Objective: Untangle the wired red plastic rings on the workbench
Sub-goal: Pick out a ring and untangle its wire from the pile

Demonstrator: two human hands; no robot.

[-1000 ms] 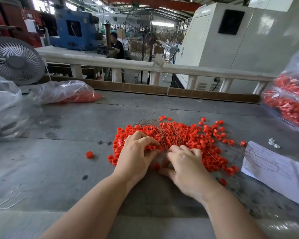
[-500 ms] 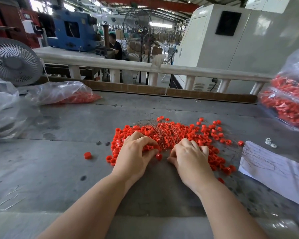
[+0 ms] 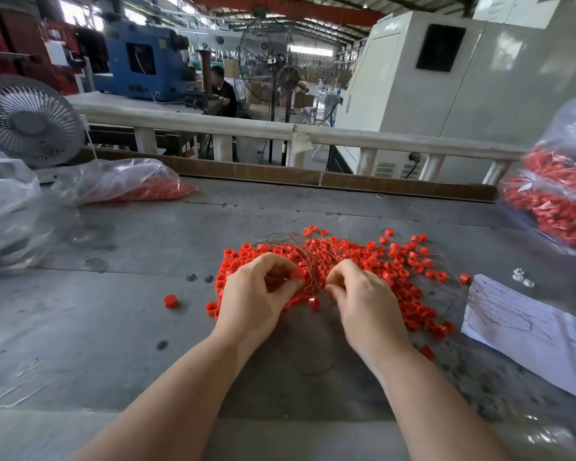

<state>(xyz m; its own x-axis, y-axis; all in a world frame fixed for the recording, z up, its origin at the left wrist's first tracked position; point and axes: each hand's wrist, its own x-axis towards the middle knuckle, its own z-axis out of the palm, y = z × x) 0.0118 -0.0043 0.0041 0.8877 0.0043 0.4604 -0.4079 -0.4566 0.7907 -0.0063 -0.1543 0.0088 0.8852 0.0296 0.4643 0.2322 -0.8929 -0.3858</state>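
Rings (image 3: 343, 257) lie in a tangled red heap at the middle of the bench (image 3: 113, 327), thin wires (image 3: 300, 247) arching over its near left part, and both hands work at its near edge. Left hand (image 3: 253, 294) has its fingers curled, thumb and forefinger pinching one ring with wire running from it; right hand (image 3: 363, 301) has its fingertips (image 3: 331, 287) curled in just beside, apparently pinching a wire, though the strand itself is too fine to make out in the grip. From this hold the likely trouble is pulling the hands apart too quickly: the wires loop through many neighbours, so a hard tug would probably tighten the knot rather than free it, or kink a strand. A dragged loop could also sweep rings off the heap; one loose ring (image 3: 171, 301) already sits apart on the left, and others are scattered to the far right. Wire ends trail onto the paper (image 3: 529, 327) at the right and could snag it, or roll rings toward the small white parts (image 3: 521, 277) just beyond it. Bags (image 3: 559, 207) of more rings on both sides lie well apart, but stray pieces mixing with them would be hard to sort.
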